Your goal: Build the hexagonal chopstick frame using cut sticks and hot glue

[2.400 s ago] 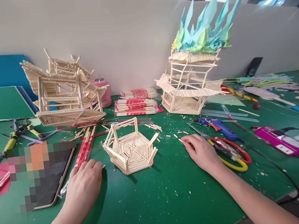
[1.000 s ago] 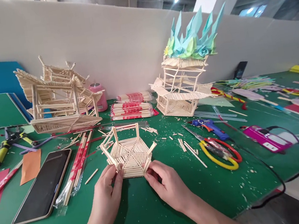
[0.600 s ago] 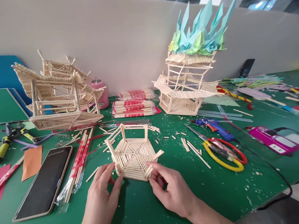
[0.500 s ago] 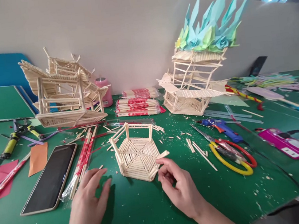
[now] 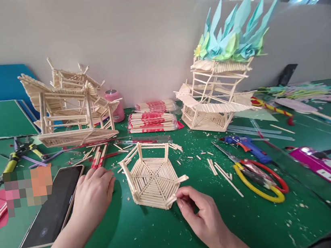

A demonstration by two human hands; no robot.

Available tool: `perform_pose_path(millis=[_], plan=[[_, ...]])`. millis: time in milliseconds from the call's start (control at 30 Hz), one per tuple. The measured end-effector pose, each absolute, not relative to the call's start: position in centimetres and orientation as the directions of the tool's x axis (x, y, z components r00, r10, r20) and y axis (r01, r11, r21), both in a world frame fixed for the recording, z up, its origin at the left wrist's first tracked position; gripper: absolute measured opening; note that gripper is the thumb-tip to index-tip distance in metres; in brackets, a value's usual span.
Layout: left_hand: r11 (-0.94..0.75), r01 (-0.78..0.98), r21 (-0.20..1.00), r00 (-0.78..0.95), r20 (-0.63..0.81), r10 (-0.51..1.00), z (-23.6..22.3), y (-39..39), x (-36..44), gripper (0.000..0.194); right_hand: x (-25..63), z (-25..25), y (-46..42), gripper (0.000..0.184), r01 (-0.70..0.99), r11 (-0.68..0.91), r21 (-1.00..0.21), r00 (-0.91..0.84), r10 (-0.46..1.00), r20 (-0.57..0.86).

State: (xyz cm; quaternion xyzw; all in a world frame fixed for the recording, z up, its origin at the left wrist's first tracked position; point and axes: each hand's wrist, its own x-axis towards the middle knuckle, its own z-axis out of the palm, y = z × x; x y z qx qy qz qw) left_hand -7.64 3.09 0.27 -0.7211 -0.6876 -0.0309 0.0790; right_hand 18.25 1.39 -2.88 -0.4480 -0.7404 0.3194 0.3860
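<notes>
A small hexagonal stick frame (image 5: 153,180) lies on the green table between my hands, with a slatted base and short posts and rails on its far and left sides. My right hand (image 5: 202,216) is closed at its near right corner, thumb and forefinger pinched on a short stick end there. My left hand (image 5: 94,196) reaches over the long red-and-white wrapped sticks (image 5: 99,156) beside the phone (image 5: 54,207). Its fingers bend downward, and their tips are hidden, so any hold on the sticks cannot be made out.
Behind stand a stick house (image 5: 72,112) and a stick tower (image 5: 213,93) topped with paper leaves. Wrapped stick bundles (image 5: 152,119) lie between them. Scissors (image 5: 260,180), a blue glue gun (image 5: 248,147) and a magenta device (image 5: 323,164) with a cable are on the right.
My left hand has moved forward onto the wrapped sticks, its fingers turning down. My right hand has shifted slightly down along the frame, its thumb and forefinger closing at the corner.
</notes>
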Motion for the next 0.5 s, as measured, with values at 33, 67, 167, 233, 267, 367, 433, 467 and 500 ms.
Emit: perform_pose_path(millis=[33, 67, 167, 233, 267, 367, 433, 467, 500], plan=[[-0.023, 0.997, -0.079, 0.035, 0.147, 0.989, 0.5, 3.8, -7.9, 0.037, 18.3, -2.9, 1.4, 0.011, 0.421, 0.395, -0.817, -0.296, 0.911, 0.288], [0.003, 0.996, -0.087, 0.009, 0.139, 0.99, 0.8, 4.6, -8.2, 0.038, 18.3, -3.0, 1.4, 0.011, 0.424, 0.396, -0.814, -0.293, 0.911, 0.29], [0.103, 0.988, -0.113, -0.093, 0.091, 0.991, 1.4, 6.7, -9.7, 0.038, 18.4, -3.0, 1.4, 0.012, 0.433, 0.39, -0.812, -0.282, 0.915, 0.289], [0.136, 0.983, -0.123, -0.136, 0.012, 0.991, 1.6, 7.9, -10.6, 0.037, 18.4, -3.0, 1.5, 0.011, 0.435, 0.386, -0.813, -0.276, 0.917, 0.288], [0.146, 0.981, -0.127, -0.152, -0.035, 0.988, 1.5, 8.4, -10.9, 0.035, 18.4, -3.0, 1.5, 0.011, 0.435, 0.384, -0.814, -0.275, 0.918, 0.286], [0.182, 0.975, -0.13, -0.202, -0.159, 0.966, 1.2, 9.5, -11.2, 0.025, 18.4, -2.9, 1.7, 0.012, 0.433, 0.38, -0.818, -0.276, 0.919, 0.281], [0.216, 0.97, -0.114, -0.235, -0.201, 0.951, 0.9, 10.0, -11.2, 0.027, 18.3, -2.9, 1.7, 0.012, 0.432, 0.38, -0.818, -0.275, 0.919, 0.282], [0.234, 0.967, -0.096, -0.249, -0.21, 0.945, 0.9, 10.2, -11.1, 0.029, 18.3, -2.9, 1.8, 0.012, 0.432, 0.38, -0.818, -0.274, 0.919, 0.283], [0.253, 0.965, -0.073, -0.263, -0.211, 0.941, 0.8, 10.3, -11.1, 0.029, 18.2, -2.9, 1.8, 0.013, 0.431, 0.38, -0.818, -0.273, 0.919, 0.283]])
